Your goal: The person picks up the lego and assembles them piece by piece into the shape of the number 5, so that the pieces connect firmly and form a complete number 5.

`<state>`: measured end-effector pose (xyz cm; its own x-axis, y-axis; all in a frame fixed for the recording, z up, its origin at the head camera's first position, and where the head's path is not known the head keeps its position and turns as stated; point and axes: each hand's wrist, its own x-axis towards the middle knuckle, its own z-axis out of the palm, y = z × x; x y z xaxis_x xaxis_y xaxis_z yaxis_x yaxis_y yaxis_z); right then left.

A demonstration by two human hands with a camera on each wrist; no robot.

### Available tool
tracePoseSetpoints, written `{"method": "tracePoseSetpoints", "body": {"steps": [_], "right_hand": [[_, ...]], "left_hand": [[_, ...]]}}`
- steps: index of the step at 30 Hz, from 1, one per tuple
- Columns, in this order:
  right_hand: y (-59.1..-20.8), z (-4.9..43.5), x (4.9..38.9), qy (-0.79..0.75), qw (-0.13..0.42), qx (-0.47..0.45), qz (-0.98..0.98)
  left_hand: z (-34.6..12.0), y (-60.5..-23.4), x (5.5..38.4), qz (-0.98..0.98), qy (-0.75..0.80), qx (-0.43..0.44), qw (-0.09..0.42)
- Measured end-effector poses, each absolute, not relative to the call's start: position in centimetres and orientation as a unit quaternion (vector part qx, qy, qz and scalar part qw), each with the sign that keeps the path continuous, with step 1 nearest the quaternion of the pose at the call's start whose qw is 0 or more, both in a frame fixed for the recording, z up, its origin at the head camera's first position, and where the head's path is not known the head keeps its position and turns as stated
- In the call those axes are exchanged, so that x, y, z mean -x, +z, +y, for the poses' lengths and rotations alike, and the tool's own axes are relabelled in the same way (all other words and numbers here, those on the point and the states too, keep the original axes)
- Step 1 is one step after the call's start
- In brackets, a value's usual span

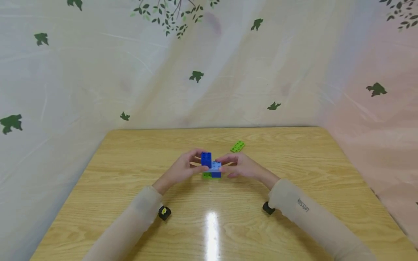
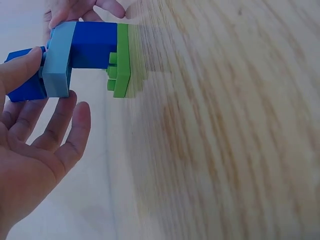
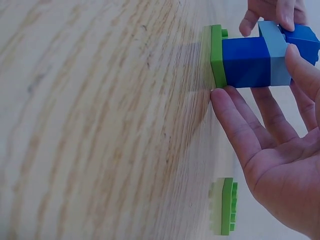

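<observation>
Between both hands stands a stack of toy building bricks. At its base lies a green plate (image 2: 122,60) on the table, with a dark blue brick (image 3: 246,62) on the plate's right half. A light blue brick (image 1: 215,166) crosses above, its left end overhanging the plate. On that left end sits an upper dark blue brick (image 1: 206,159). My left hand (image 1: 179,169) pinches this upper brick, thumb in front near the light blue edge, fingers behind. My right hand (image 1: 243,166) holds the light blue brick's right end between thumb and fingers, lower fingertips down by the green plate.
A second green plate (image 1: 237,146) lies studs up on the wooden table (image 1: 130,152), behind my right hand. Black wrist devices (image 1: 164,212) hang below both sleeves. A pale cloth with leaf prints (image 1: 228,90) rises behind the table's far edge.
</observation>
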<state>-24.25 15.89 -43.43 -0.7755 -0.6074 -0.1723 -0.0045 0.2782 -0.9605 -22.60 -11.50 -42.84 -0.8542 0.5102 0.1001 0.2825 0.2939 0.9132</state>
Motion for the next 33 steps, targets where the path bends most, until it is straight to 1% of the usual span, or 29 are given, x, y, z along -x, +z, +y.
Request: {"method": "tracePoseSetpoints", "body": {"steps": [9,15,33], "right_hand": [[-43.67,16.08,24.28,-0.563,0.265,0.198,0.758],[-43.71,16.16,24.32,-0.566,0.262,0.194,0.757],[-43.80,15.85,24.43,-0.565,0.265,0.201,0.755]], "left_hand": [[-11.35,-43.27,22.56,0.798,0.538,-0.245,0.114],[-11.24,-43.37,22.70,0.800,0.535,-0.250,0.107],[-11.61,-42.54,22.36,0.805,0.526,-0.249,0.111]]}}
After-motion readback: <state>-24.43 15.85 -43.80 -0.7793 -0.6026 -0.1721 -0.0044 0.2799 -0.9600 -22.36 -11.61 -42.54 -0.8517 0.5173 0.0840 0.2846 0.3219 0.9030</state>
